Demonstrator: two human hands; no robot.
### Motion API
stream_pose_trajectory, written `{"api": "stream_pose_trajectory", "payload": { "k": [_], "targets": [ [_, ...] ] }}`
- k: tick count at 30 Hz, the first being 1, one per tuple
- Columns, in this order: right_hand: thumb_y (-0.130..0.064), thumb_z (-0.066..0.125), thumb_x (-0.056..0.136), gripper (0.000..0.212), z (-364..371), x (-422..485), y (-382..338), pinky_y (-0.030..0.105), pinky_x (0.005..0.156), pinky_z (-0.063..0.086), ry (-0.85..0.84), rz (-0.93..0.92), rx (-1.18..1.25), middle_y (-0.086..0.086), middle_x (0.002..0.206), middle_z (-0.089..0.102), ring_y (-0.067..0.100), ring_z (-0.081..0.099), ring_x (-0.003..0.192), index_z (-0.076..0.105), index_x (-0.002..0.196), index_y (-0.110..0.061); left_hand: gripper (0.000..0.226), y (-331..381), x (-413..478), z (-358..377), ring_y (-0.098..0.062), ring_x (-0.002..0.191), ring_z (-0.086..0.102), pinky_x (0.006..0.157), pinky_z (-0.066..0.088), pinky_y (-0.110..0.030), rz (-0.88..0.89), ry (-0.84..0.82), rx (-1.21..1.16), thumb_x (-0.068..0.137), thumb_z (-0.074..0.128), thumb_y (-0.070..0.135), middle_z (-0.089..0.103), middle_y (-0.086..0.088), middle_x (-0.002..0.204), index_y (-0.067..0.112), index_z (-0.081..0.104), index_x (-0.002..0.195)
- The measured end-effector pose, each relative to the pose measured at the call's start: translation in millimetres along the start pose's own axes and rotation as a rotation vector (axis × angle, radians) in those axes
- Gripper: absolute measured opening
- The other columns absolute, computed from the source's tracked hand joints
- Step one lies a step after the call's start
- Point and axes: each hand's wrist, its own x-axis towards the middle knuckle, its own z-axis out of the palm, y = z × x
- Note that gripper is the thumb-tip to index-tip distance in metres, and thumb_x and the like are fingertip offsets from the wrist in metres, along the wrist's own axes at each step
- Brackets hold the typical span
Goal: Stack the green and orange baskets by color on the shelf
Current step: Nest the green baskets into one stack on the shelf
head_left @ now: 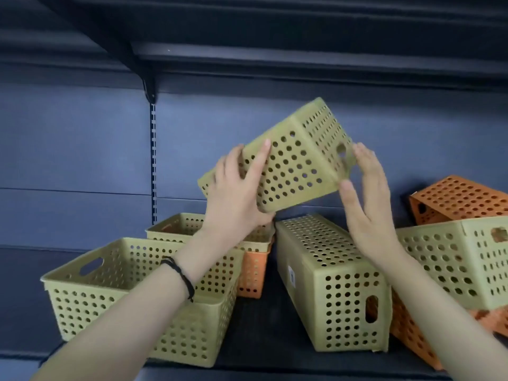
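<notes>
Setting: a dark shelf (264,325) against a blue-grey back panel (68,149), with another dark shelf above.
Left hand (236,193): gripping the near left end of a green perforated plastic basket (291,163), thumb laid along its side, fingers wrapped over the far edge; a black cord bracelet (181,276) sits on the wrist.
Right hand (368,199): spread, fingers straight, thumb tip touching the basket's lower right corner, palm just beside its handle end.
Held basket: raised above the shelf, tilted, its bottom turned toward the camera.
Below, centre: a green basket lying upside down (330,281) on the shelf.
Near left: two upright green baskets nested together (123,292).
Behind them: a green basket set in an orange one (253,273).
Right: a green basket on its side (456,262), resting on orange baskets (412,336); another orange basket (461,199) leans tilted farther back.
</notes>
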Motion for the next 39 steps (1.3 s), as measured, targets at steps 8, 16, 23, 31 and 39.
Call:
{"api": "stream_pose_trajectory", "payload": {
  "k": [8,16,23,31,39],
  "targets": [
    [-0.059,0.045,0.089,0.075,76,-12,-37,0.038,0.118,0.008,-0.215,0.192,0.089,-0.015,0.158,0.0,0.0,-0.002,0.143,0.011,0.151,-0.032,0.13,-40,-2,-50,-0.02,0.14,0.024,0.113,0.023,-0.043,-0.491,0.078,-0.677,0.055,0.084,0.048,0.021,-0.003,0.152,0.04,-0.004,0.15],
    [-0.035,0.054,0.092,0.072,116,-32,-76,0.034,0.114,0.005,-0.196,0.325,0.102,0.004,0.16,0.003,0.018,0.001,0.145,0.018,0.15,-0.015,0.086,-89,-32,-82,-0.01,0.089,0.054,0.079,0.056,-0.05,-0.972,-0.041,-1.175,0.076,0.069,0.046,0.044,0.003,0.135,0.053,0.013,0.14],
    [-0.016,0.044,0.078,0.074,138,-30,-95,0.046,0.109,0.036,-0.081,0.728,0.692,0.001,0.138,0.049,0.017,0.048,0.125,0.021,0.145,-0.036,0.098,-116,-58,-88,-0.026,0.107,0.057,0.09,0.051,-0.054,-0.986,-0.017,-1.212,0.077,0.068,0.047,0.04,0.007,0.137,0.063,-0.006,0.139],
    [0.008,0.031,0.085,0.051,134,-13,-105,0.054,0.089,0.052,-0.047,0.94,0.892,0.009,0.114,0.068,0.026,0.066,0.1,0.052,0.126,-0.013,0.082,-172,-90,-100,0.001,0.121,0.048,0.098,0.04,-0.025,-0.8,-0.036,-0.816,0.072,0.066,0.064,0.043,0.009,0.142,0.041,0.023,0.138],
    [0.016,0.028,0.08,0.047,122,2,-121,0.043,0.073,0.058,-0.275,0.93,0.859,0.014,0.103,0.069,0.028,0.067,0.09,0.059,0.104,-0.009,0.041,-191,-131,-98,-0.003,0.098,0.058,0.081,0.049,-0.031,-0.819,0.055,-0.719,0.076,0.074,0.034,0.061,0.009,0.109,0.037,0.047,0.107]
  ]
}}
